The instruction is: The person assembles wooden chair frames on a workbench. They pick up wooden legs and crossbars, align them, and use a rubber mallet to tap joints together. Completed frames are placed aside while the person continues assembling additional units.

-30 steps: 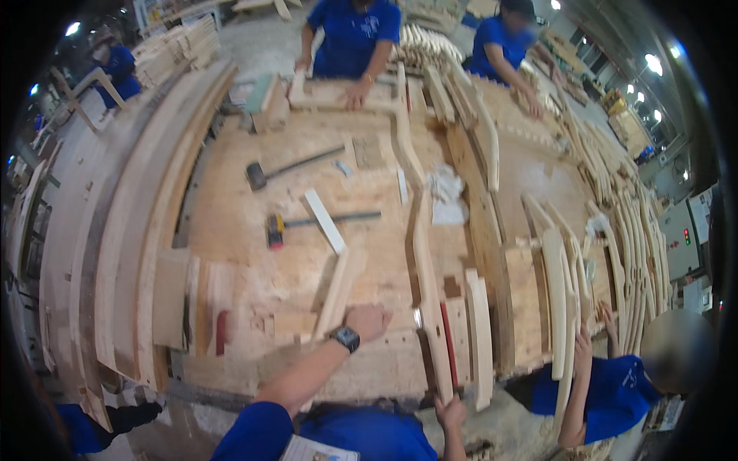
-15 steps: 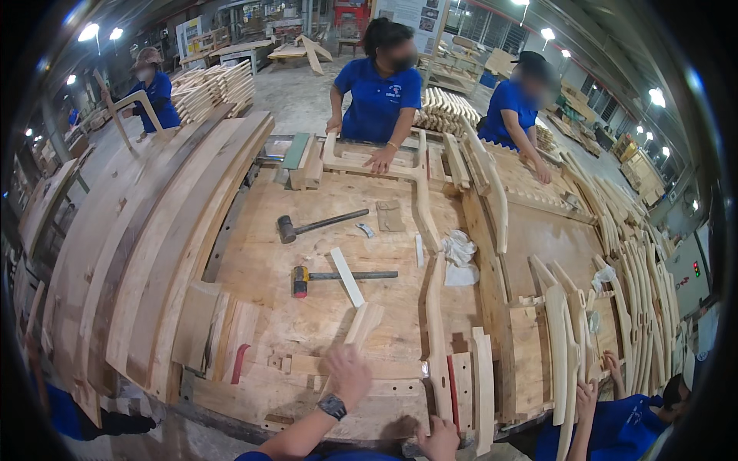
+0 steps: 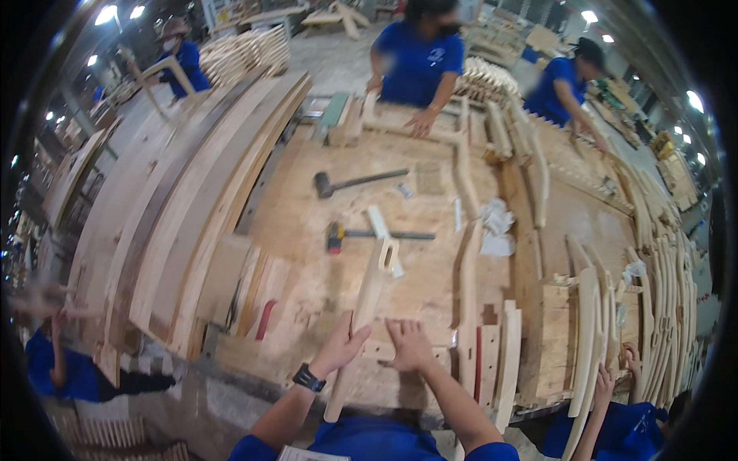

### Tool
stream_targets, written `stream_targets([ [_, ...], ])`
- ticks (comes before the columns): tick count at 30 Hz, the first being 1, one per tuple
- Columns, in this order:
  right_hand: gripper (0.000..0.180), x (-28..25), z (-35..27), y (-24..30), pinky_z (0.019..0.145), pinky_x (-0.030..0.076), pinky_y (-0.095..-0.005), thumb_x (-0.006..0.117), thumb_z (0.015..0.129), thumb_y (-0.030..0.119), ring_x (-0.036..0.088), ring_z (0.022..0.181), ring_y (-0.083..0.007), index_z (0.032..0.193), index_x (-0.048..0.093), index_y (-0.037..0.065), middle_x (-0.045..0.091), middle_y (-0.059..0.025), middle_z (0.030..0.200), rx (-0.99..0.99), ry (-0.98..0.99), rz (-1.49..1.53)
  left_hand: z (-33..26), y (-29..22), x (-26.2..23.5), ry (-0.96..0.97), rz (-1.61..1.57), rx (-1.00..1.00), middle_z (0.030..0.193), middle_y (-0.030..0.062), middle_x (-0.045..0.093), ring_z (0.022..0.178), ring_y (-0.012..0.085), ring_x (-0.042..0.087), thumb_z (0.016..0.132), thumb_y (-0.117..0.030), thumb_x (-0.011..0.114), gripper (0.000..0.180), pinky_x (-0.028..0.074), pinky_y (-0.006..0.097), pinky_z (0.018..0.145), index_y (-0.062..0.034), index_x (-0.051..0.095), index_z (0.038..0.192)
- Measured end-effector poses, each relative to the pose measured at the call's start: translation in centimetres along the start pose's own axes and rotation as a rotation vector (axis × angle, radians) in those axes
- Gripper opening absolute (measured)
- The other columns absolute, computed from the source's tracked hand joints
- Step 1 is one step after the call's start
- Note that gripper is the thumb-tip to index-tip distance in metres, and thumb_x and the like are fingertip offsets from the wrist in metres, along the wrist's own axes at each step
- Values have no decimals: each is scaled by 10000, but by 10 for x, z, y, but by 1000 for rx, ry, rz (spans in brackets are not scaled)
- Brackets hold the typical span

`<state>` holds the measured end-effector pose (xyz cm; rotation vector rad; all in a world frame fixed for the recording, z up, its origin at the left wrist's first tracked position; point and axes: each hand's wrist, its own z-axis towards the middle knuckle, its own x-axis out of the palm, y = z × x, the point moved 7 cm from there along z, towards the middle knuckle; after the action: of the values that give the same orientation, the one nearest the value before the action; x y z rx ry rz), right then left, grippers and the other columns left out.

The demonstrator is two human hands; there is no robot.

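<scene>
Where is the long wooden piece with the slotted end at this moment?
In the head view the long wooden piece is centre-bottom, gripped by the left hand, its slotted end toward the yellow-ended mallet; the right hand rests flat on the workbench beside it.

Two bare forearms, short blue sleeves at the upper arms below the hands, a black wristwatch (image 3: 308, 377) with a dark band just behind the left hand (image 3: 340, 347), nothing worn on the right hand (image 3: 409, 343)
</scene>
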<state>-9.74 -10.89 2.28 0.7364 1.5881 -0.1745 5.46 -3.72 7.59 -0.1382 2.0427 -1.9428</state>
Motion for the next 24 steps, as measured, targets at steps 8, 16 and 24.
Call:
stream_targets([
  [8, 1138, -1, 7, 10, 1034, 343, -496, 825, 564, 584, 478, 1163, -355, 1477, 366, 83, 511, -193, 1228, -4, -33, -32, -67, -17, -44, -123, -272, -185, 904, 73, 571, 719, 157, 577, 987, -231, 592, 351, 504, 317, 659, -12, 463, 1230],
  [16, 1133, 1, 4, 7, 1011, 356, -456, 832, 532, 564, 479, 1106, -342, 1444, 393, 54, 509, -168, 1155, -3, -93, 0, -153, 55, -123, -462, 643, -315, 985, 258, 646, 954, 450, 629, 873, -316, 703, 488, 506, 476, 771, 12, 492, 1166],
  [24, 1106, -2, 2, 7, 1011, 359, -447, 829, 538, 542, 480, 1106, -331, 1434, 404, 51, 512, -162, 1151, -13, -128, -7, -171, 115, -120, -408, 871, -502, 1173, 278, 591, 1001, 470, 613, 894, -391, 656, 631, 512, 516, 832, 46, 424, 1285],
])
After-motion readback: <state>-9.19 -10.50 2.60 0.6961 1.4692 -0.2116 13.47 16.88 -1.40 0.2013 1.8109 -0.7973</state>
